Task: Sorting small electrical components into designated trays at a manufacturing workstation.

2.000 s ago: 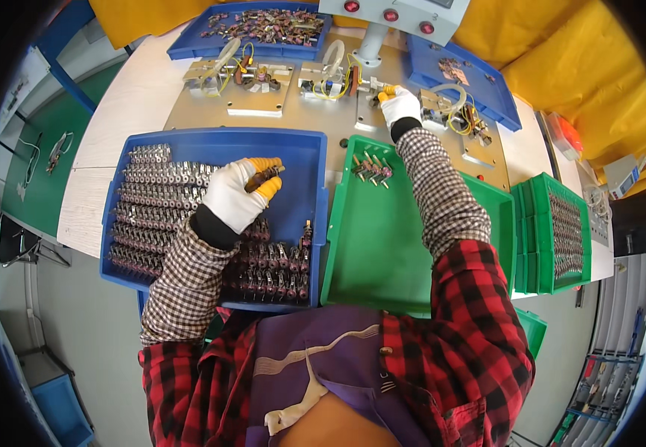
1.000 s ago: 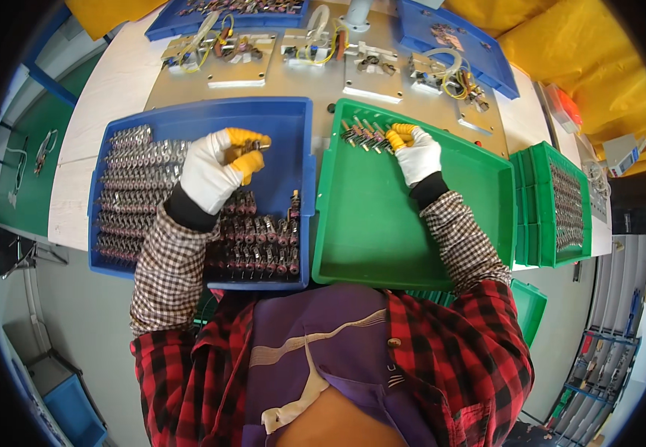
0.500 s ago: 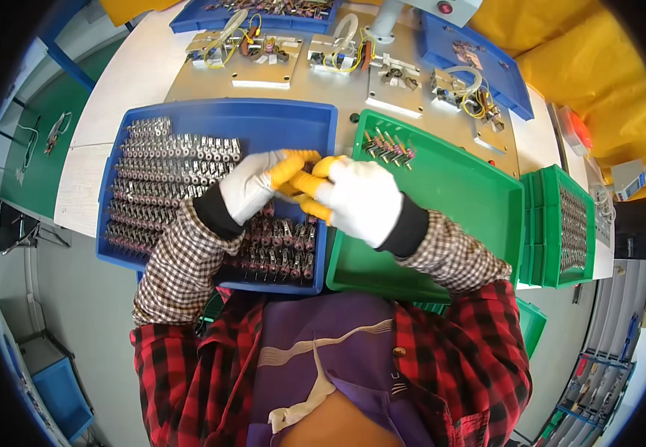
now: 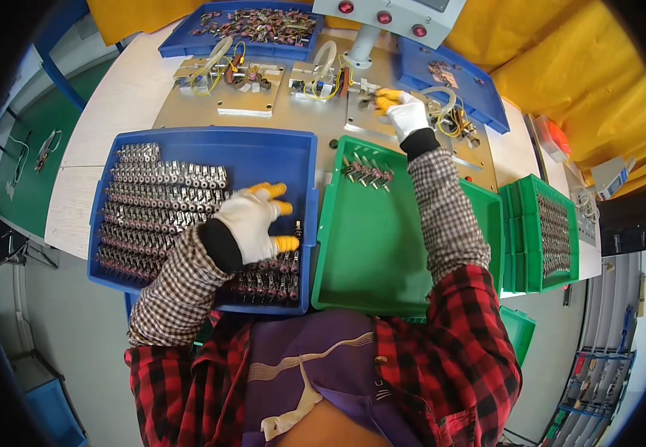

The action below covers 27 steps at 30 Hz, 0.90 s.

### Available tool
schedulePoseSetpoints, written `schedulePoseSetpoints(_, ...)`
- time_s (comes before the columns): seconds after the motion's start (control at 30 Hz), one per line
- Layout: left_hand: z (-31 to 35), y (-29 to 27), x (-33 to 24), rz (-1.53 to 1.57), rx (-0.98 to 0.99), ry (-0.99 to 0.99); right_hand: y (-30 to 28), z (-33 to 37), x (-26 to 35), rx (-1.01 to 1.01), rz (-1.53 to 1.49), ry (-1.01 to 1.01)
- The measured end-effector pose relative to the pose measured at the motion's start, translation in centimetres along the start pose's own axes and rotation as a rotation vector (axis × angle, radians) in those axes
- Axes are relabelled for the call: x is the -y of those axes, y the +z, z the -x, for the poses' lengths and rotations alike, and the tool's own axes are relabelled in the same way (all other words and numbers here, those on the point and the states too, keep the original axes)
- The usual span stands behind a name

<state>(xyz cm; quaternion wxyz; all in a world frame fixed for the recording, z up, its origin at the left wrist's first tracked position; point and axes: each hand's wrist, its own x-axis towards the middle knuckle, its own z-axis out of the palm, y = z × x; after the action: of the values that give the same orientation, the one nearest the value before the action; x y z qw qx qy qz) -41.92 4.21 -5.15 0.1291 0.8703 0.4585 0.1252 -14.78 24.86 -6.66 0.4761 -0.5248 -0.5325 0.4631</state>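
Observation:
My left hand [image 4: 250, 222], in a white glove with yellow fingertips, hovers over the blue tray [image 4: 270, 156] with its fingers spread and nothing visible in them. Rows of small metal parts with round, pinkish ends [image 4: 166, 197] fill much of that tray. My right hand [image 4: 403, 113], gloved alike, reaches forward to the middle fixture [image 4: 358, 119] on the metal bench plate. Its fingers are closed at the fixture's clamp; whatever lies between them is too small to make out. Nearer to me, the green tray [image 4: 367, 261] holds a short row of similar parts [image 4: 367, 173].
Other fixtures with hoses and yellow wires stand at left [image 4: 244, 86] and right [image 4: 453, 123]. Behind are a blue tray of loose parts [image 4: 165, 49], a second blue tray [image 4: 496, 112] and a control box with red buttons [image 4: 401, 16]. Stacked green trays [image 4: 520, 238] stand at right.
My hands, together over the blue tray before, have come apart. The right one has moved forward to the middle fixture; the left has spread its fingers over the tray. The view has shifted slightly.

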Motion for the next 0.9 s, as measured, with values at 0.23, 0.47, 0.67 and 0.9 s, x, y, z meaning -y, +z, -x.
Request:
schedulePoseSetpoints(0.23, -0.2, 2.1, -0.2, 0.036, 0.137, -0.037, -2.0, -6.9, -5.8, -0.087, 0.024, 0.025)
schedulePoseSetpoints(0.47, -0.5, 0.9, -0.3, 0.207, 0.064, -0.073, -1.5, -7.1, -5.0, -0.069, 0.838, -0.195)
schedulePoseSetpoints(0.67, -0.8, -0.4, 0.8, 1.358, -0.181, -0.320, 0.3, -4.5, -1.0, 0.041, 1.206, -0.182)
schedulePoseSetpoints(0.9, -1.5, -0.9, 2.4, 2.002, -0.347, -0.274, 0.8, -2.7, 0.2, 0.021, 1.305, -0.218)
